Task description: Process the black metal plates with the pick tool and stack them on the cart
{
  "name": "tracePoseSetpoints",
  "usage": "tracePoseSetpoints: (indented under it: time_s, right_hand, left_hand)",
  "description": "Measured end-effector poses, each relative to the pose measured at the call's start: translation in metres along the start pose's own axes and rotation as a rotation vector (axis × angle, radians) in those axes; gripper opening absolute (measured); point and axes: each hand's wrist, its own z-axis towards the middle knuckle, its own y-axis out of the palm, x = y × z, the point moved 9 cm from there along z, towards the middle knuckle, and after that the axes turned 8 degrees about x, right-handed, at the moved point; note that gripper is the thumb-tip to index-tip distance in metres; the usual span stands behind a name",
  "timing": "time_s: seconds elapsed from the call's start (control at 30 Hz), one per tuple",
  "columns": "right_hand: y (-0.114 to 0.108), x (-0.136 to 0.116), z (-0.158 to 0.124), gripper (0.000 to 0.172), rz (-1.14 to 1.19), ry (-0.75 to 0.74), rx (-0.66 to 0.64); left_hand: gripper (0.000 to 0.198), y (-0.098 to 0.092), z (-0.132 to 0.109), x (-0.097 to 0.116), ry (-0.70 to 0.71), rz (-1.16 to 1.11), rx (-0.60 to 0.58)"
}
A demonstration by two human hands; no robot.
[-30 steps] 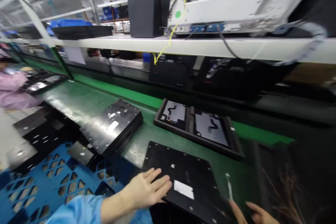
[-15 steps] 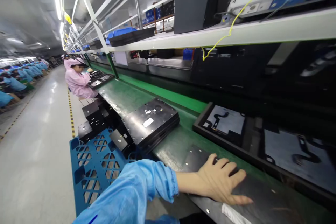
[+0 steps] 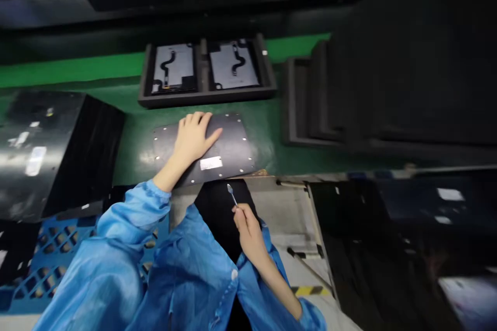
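My left hand [image 3: 194, 137] lies flat with fingers spread on a thin dark panel [image 3: 229, 139]. The panel has small light dots along its edges and a white label. It rests on the green bench near the front edge. Lower down, in front of my body, my right hand [image 3: 249, 230] is closed around a slim metal spatula [image 3: 232, 194], its leaf-shaped tip pointing up. The spatula is apart from the panel. Just behind the panel sits a black foam tray [image 3: 202, 97] with two grey sheet-like parts bearing curved black strips.
At left stands a stack of dark panels [image 3: 42, 150] with white labels, and below it a blue plastic pallet [image 3: 50, 269]. Several black foam trays [image 3: 306, 114] are piled to the right on the green bench [image 3: 135, 150]. More dark panels [image 3: 388, 238] lie at lower right.
My view has swung right and down, away from the aisle and the co-worker in pink. My right hand with the spatula has come into view. My left hand remains on the panel.
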Motion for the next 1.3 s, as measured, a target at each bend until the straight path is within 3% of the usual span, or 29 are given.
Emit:
tracePoseSetpoints:
  time_s: [0.17, 0.37, 0.53, 0.67, 0.77, 0.87, 1.0, 1.07, 1.17, 1.3]
  right_hand:
    - [-0.006, -0.001, 0.026, 0.040, 0.065, -0.001, 0.086]
    - [0.002, -0.015, 0.032, 0.041, 0.056, -0.095, 0.056]
    - [0.008, -0.022, 0.034, 0.046, 0.004, -0.086, 0.144]
    - [0.004, -0.041, 0.034, 0.050, -0.116, -0.054, 0.068]
    - [-0.014, -0.061, 0.035, 0.051, -0.314, -0.022, -0.043]
    - [-0.033, -0.075, 0.039, 0.049, -0.569, 0.040, -0.157]
    - [-0.044, -0.087, 0.045, 0.046, -0.764, 0.062, -0.228]
    - [-0.043, -0.088, 0.046, 0.045, -0.758, 0.053, -0.239]
    - [-0.040, -0.084, 0.046, 0.046, -0.718, 0.037, -0.223]
    - [-0.038, -0.079, 0.046, 0.045, -0.667, -0.037, -0.160]
  left_hand:
    - [0.058, -0.006, -0.002, 0.007, 0.026, 0.046, 0.033]
    - [0.058, -0.006, -0.001, 0.005, 0.034, 0.086, 0.027]
    - [0.060, -0.005, -0.002, 0.006, 0.064, 0.065, 0.014]
    - [0.059, -0.002, -0.001, 0.007, 0.057, 0.018, -0.001]
    - [0.061, -0.005, -0.003, 0.006, 0.028, -0.054, -0.007]
    - [0.078, -0.014, -0.022, 0.013, 0.081, -0.131, -0.049]
    - [0.108, -0.023, -0.078, 0.030, 0.273, -0.078, -0.226]
    - [0.100, -0.027, -0.101, 0.031, 0.322, 0.008, -0.255]
    - [0.072, -0.023, -0.123, 0.038, 0.429, 0.104, -0.269]
    - [0.052, -0.027, -0.131, 0.050, 0.566, 0.212, -0.242]
